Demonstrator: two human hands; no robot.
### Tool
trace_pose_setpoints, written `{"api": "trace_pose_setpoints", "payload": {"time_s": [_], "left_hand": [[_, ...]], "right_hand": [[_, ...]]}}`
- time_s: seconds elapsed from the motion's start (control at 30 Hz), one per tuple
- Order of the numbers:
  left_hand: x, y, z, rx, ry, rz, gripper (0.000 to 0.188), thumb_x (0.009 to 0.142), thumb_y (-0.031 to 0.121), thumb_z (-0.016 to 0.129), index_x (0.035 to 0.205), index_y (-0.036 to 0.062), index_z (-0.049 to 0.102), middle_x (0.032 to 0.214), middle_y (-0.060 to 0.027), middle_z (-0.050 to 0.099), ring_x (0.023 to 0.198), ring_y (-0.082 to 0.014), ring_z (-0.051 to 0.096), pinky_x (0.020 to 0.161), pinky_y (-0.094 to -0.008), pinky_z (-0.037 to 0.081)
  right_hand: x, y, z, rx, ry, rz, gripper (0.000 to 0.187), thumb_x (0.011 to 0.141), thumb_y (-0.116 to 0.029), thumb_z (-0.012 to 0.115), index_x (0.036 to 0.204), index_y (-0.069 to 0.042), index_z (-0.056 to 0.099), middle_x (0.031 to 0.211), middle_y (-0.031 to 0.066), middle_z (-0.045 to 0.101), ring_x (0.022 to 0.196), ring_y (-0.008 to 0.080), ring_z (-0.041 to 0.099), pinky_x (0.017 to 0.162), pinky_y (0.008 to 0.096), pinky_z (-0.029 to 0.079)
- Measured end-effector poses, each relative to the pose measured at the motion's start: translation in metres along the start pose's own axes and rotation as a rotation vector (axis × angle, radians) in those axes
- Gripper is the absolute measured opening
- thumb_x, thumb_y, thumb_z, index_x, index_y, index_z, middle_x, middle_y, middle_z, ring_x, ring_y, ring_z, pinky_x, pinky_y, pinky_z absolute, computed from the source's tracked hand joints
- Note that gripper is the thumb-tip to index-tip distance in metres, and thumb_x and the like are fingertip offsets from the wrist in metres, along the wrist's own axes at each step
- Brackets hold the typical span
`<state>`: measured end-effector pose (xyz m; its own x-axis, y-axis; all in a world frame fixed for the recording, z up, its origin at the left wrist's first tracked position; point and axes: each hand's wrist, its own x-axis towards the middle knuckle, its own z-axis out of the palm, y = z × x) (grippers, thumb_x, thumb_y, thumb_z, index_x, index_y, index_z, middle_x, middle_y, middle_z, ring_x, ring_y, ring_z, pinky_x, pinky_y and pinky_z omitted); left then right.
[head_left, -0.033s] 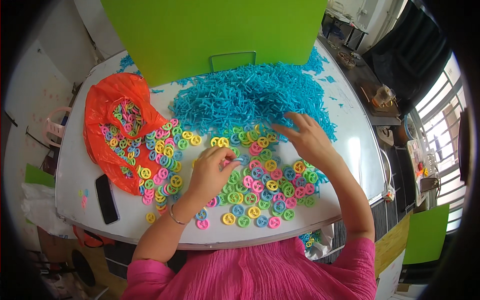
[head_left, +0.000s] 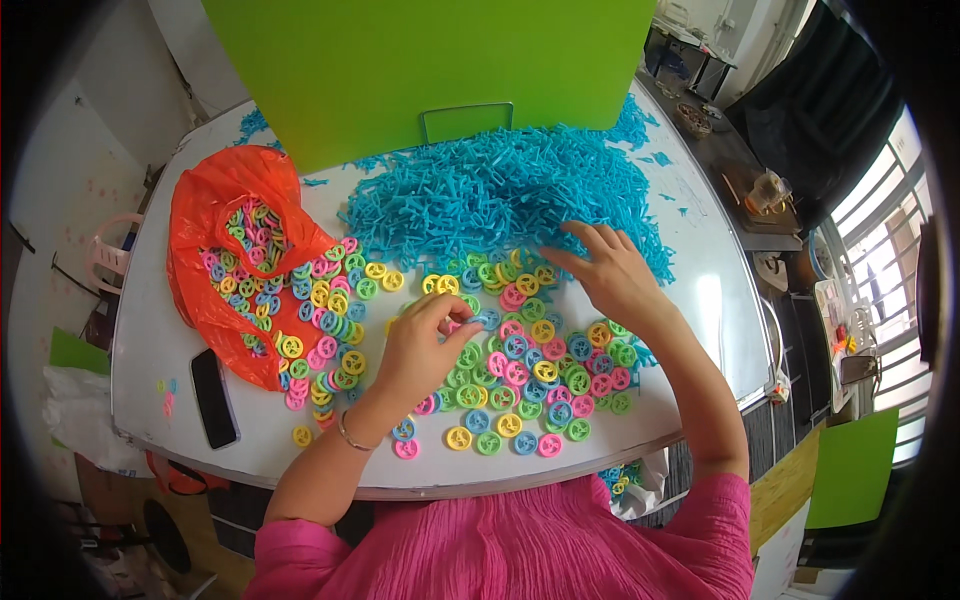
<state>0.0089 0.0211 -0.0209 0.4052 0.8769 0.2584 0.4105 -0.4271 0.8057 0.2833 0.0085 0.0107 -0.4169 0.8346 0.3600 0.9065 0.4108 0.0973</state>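
Observation:
My left hand (head_left: pixel 420 345), wearing a thin bracelet, is closed in a pinch above the loose plastic wheels. A pink wheel (head_left: pixel 453 326) shows partly between its thumb and fingers. Open, with thumb and fingers apart, my right hand (head_left: pixel 610 270) hovers at the front right edge of a heap of small blue plastic sticks (head_left: pixel 480 195); I cannot tell whether its fingertips touch them. Between and in front of my hands lie many ring-shaped spoked wheels in yellow, green, blue and pink, among them a yellow wheel (head_left: pixel 458 438) near the table's front edge.
An orange-red plastic bag (head_left: pixel 195 270) spills more wheels at the left. A black phone (head_left: pixel 214 398) lies by the white table's (head_left: pixel 270 450) left front edge. Behind the heap stands a large green panel (head_left: pixel 430 70) with a metal handle (head_left: pixel 466 105).
My right fingers have shifted very slightly at the heap's edge. The left hand keeps its pinch in the same place.

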Motion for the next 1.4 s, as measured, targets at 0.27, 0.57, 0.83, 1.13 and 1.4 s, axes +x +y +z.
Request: {"api": "trace_pose_setpoints", "payload": {"time_s": [0.27,0.57,0.83,1.13,1.4], "left_hand": [[-0.009,0.006,-0.004,-0.306,-0.046,-0.118,0.015,0.083,0.006,0.072,0.09,0.0013,0.06,0.076,-0.0008,0.062,0.065,-0.0049,0.056,0.059,-0.0204,0.045],[-0.01,0.011,0.004,-0.799,-0.13,-0.34,0.015,0.09,0.005,0.064,0.099,0.0007,0.052,0.087,-0.0062,0.064,0.077,-0.0108,0.065,0.068,-0.0227,0.054],[-0.01,0.01,0.0,-0.889,-0.163,-0.396,0.014,0.091,0.005,0.062,0.1,0.0014,0.052,0.094,-0.0069,0.065,0.084,-0.0124,0.066,0.072,-0.0237,0.054],[-0.017,0.005,0.014,-0.685,-0.151,-0.191,0.015,0.087,0.003,0.067,0.098,0.004,0.056,0.107,-0.0077,0.064,0.086,-0.011,0.063,0.077,-0.0248,0.053],[-0.011,0.014,0.003,-0.903,0.021,-0.363,0.015,0.091,0.008,0.063,0.102,0.0017,0.057,0.097,-0.0065,0.065,0.083,-0.0123,0.065,0.075,-0.0239,0.054]], "right_hand": [[0.002,-0.008,-0.004,0.743,0.106,0.3,0.016,0.086,-0.009,0.067,0.102,-0.007,0.066,0.113,0.0102,0.063,0.103,0.021,0.06,0.085,0.0335,0.047],[0.001,-0.043,-0.002,1.387,-0.116,0.579,0.066,0.088,-0.01,0.068,0.145,-0.006,0.034,0.127,0.0165,0.055,0.096,0.0125,0.061,0.078,0.0289,0.053],[-0.004,-0.045,-0.008,1.371,-0.224,0.675,0.042,0.085,-0.007,0.07,0.124,-0.002,0.057,0.112,0.0077,0.066,0.099,0.0127,0.063,0.081,0.0269,0.053],[-0.004,-0.082,-0.007,1.083,-0.001,0.426,0.039,0.078,-0.003,0.071,0.116,-0.006,0.065,0.103,0.0149,0.067,0.092,0.0232,0.067,0.077,0.0305,0.056],[-0.008,-0.06,0.01,1.298,0.014,0.518,0.031,0.084,-0.005,0.07,0.114,-0.002,0.062,0.104,0.008,0.068,0.104,0.0156,0.061,0.089,0.0295,0.047]]}}
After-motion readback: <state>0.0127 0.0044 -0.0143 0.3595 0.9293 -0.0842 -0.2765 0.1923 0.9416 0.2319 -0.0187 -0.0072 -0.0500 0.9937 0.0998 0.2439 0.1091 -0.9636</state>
